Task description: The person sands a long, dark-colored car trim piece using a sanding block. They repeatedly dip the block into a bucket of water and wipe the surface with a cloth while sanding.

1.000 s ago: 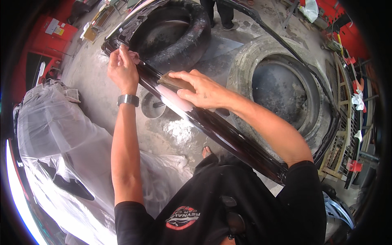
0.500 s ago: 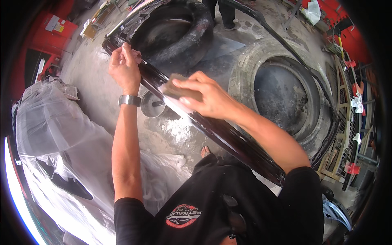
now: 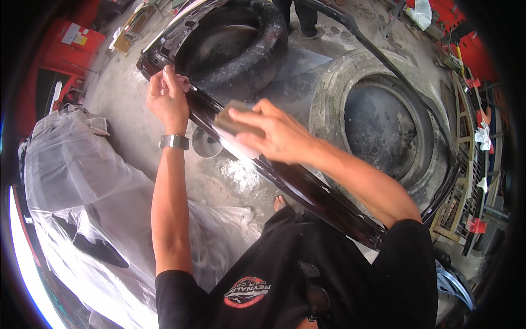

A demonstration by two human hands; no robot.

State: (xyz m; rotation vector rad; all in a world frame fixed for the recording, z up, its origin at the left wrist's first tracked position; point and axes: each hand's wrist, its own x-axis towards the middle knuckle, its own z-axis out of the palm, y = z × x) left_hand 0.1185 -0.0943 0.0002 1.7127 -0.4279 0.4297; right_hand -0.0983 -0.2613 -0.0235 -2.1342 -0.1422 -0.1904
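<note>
A long, glossy dark maroon car body panel (image 3: 298, 183) runs diagonally in front of me, with a whitish patch on its edge. My right hand (image 3: 279, 131) grips a brownish-grey sanding block (image 3: 236, 118), pressing it flat against the panel at the upper end of that patch. Farther up the same edge, my left hand (image 3: 169, 98) is closed, its fingers pinched around a crumpled pinkish cloth (image 3: 182, 83). A watch with a metal band is on my left wrist.
Under the panel's frame lie a black tire (image 3: 249, 68) and a larger grey, dusty tire (image 3: 329, 104). A round metal pan (image 3: 205, 143) stands on the floor. Plastic sheeting (image 3: 87, 164) covers something bulky at left. Metal racks (image 3: 455, 192) line the right; another person's legs (image 3: 304, 22) show beyond.
The sanding block has shifted slightly along the panel edge with my right hand, and the view has tilted a little. My left hand keeps its place on the edge.
</note>
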